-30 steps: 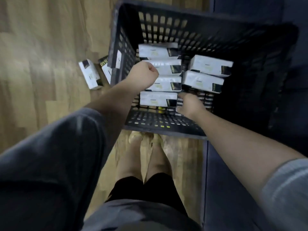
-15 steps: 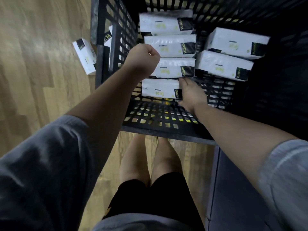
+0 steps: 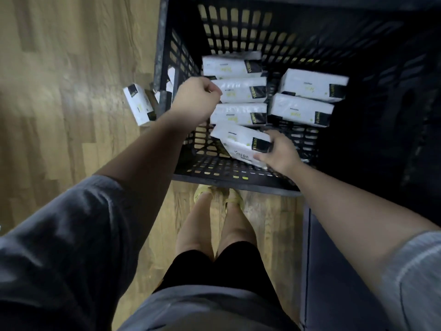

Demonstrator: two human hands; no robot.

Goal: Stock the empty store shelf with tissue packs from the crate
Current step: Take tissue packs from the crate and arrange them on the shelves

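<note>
Nearest the camera: grey sleeves, black shorts, bare legs and yellow-green footwear [image 3: 218,195] on a wood-plank floor [image 3: 59,68]. A dark panel [image 3: 358,271] stands at the person's right.

Directly ahead of the feet sits the black slatted crate [image 3: 238,180], its near rim just beyond the toes.

Right hand [image 3: 278,151]: inside the crate at the near end, fingers and thumb curled round the right end of a white tissue pack [image 3: 238,142]. This held pack is tilted, its left end raised off the row behind, its long axis running roughly left to right and slanting towards the near right. The black label band lies at the gripped end.

Left hand [image 3: 195,99]: closed into a fist over the crate's left wall, holding nothing visible. It partly overlaps the left ends of the packed row.

Behind the held pack, a column of three packs [image 3: 238,91] lies flat on the crate floor, long axes left to right, black bands at the right ends, each touching the next. To their right, two further packs [image 3: 305,96] lie side by side, long axes left to right with a slight clockwise skew, bands also to the right.

Outside the crate, on the floor against its left wall, one loose pack [image 3: 138,103] lies with its long axis running near to far; a second is partly hidden behind the wall.

The crate's far wall and right side are in shadow; detail there cannot be made out.
</note>
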